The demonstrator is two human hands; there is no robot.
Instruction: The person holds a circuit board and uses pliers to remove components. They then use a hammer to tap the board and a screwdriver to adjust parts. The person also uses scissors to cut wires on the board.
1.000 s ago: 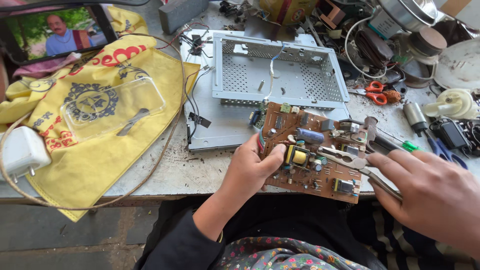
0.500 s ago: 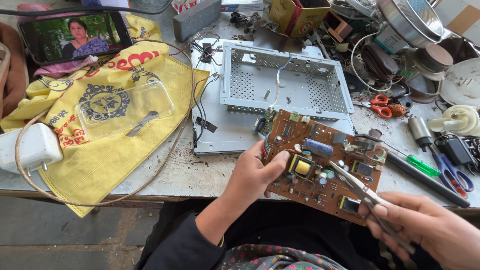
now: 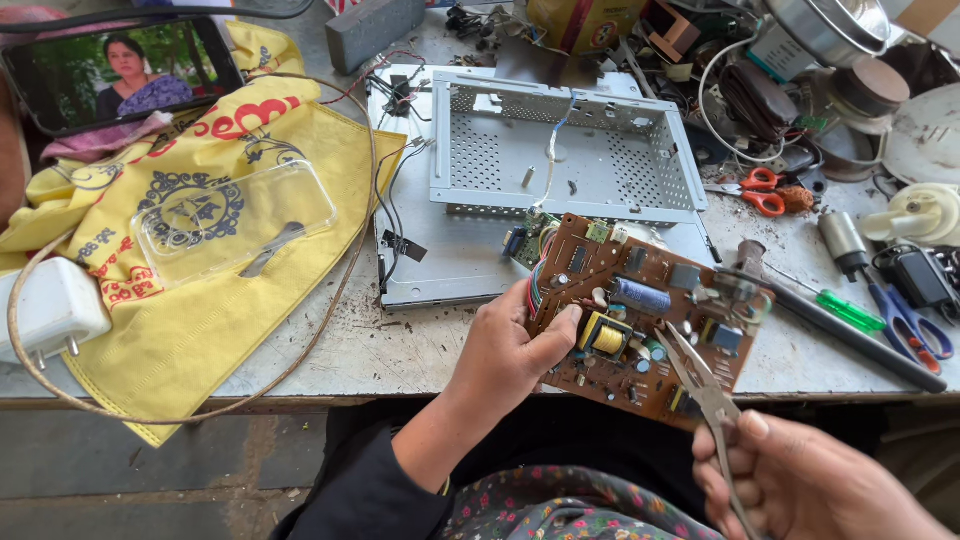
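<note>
White charger [image 3: 48,308]: far left on the bench, prongs down, its cord looping over the cloth.

Phone [image 3: 120,72]: top left, screen lit, leaning against the clutter behind.

Yellow cloth [image 3: 190,330]: printed, spread over the left half of the bench, one corner hanging off the front edge. A clear phone case [image 3: 235,222] lies on it.

Grey block [image 3: 372,30]: top centre-left, behind the tray.

Metal tray [image 3: 565,150]: perforated grey chassis, upright, resting on a flat grey panel [image 3: 440,270] with loose wires along its left side.

Left hand [image 3: 510,355]: closed on the left edge of the circuit board, thumb laid across its upper face, fingers underneath.

Circuit board [image 3: 645,315]: brown, component side up, tilted, held over the front edge of the bench just in front of the tray. Yellow coil and blue capacitor near its middle.

Pliers [image 3: 700,385]: long-nosed, tips on the board's right half beside the coil, handles running down into the right hand.

Right hand [image 3: 810,480]: bottom right, wrapped around the pliers' handles.

Red scissors [image 3: 765,192]: right of the tray.

Green screwdriver [image 3: 845,310]: right of the board, beside a long black rod.

Blue scissors [image 3: 910,320]: near the right edge.

Steel pot [image 3: 830,25]: top right, among coils and wire.
</note>
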